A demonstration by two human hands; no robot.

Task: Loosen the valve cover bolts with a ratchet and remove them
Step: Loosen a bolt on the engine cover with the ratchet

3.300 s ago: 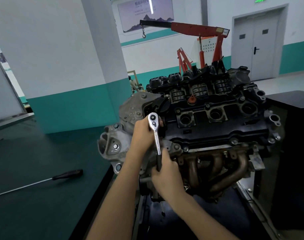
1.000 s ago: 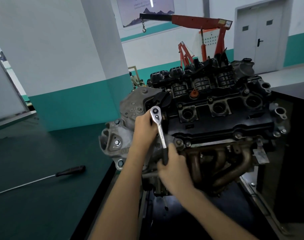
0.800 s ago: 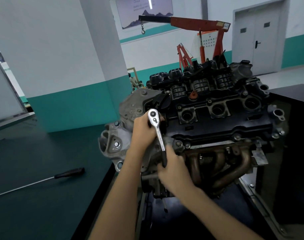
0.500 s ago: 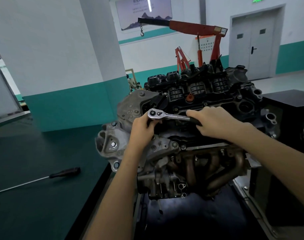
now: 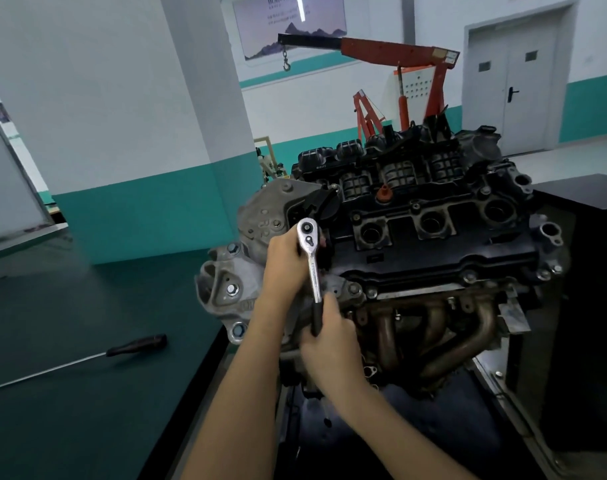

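Observation:
An engine stands before me with its black valve cover (image 5: 430, 252) on top. A chrome ratchet (image 5: 311, 261) sits head-down on the cover's near left corner, its handle pointing toward me. My left hand (image 5: 284, 258) wraps around the ratchet head and steadies it; the socket and bolt under it are hidden. My right hand (image 5: 329, 344) grips the black end of the handle, low in front of the engine. Other cover bolts (image 5: 469, 277) show along the cover's front edge.
A long screwdriver (image 5: 135, 345) with a black handle lies on the green bench (image 5: 87, 393) at my left. Below the cover runs the rusty exhaust manifold (image 5: 433, 327). A red engine crane (image 5: 399, 53) stands behind, and a dark cabinet (image 5: 586, 209) at the right.
Half a second ago the handle pointed right across the cover with my right hand on it. It has swung back toward me. My left hand stays on the ratchet head.

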